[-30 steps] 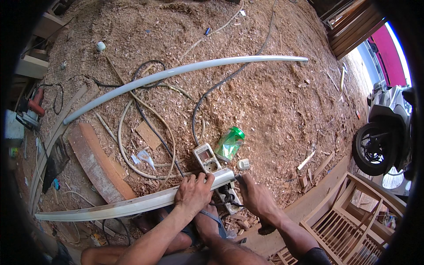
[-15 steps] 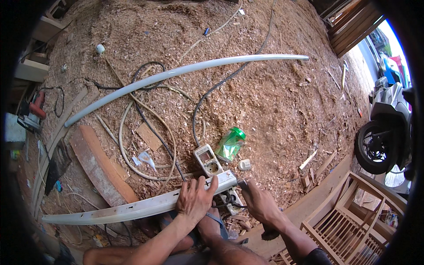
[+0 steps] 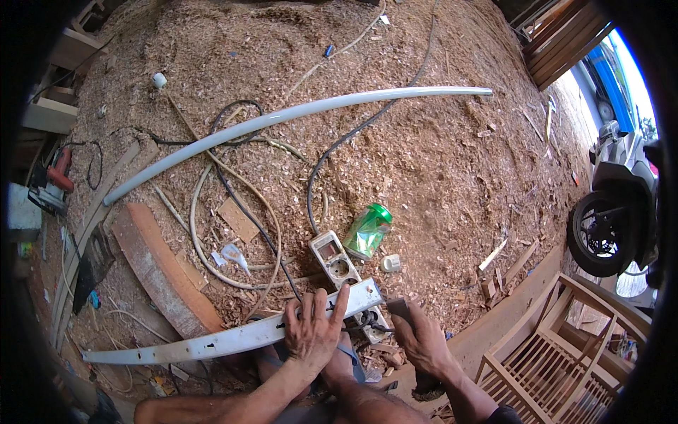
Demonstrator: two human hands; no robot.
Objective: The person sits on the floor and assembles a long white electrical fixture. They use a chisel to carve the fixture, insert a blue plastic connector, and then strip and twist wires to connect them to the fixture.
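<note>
Fingers parted, the left hand (image 3: 311,329) lies across a long white slotted channel, apparently metal (image 3: 240,340), above the wood shavings (image 3: 452,184); its hidden thumb leaves any grip uncertain. The right hand (image 3: 422,340) closes around a dark, flat-ended tool (image 3: 400,309) (its exact kind unclear) near the channel's right end. Should the channel rock, the tool could skid into the fingers. Counted: two hands, one channel, one tool, one slender white tube (image 3: 296,110), one green-lidded clear plastic container (image 3: 367,232).

No lettering, numbers or signs legible. Dark window (image 3: 329,250) on white socket strip (image 3: 335,260): too small to read.
</note>
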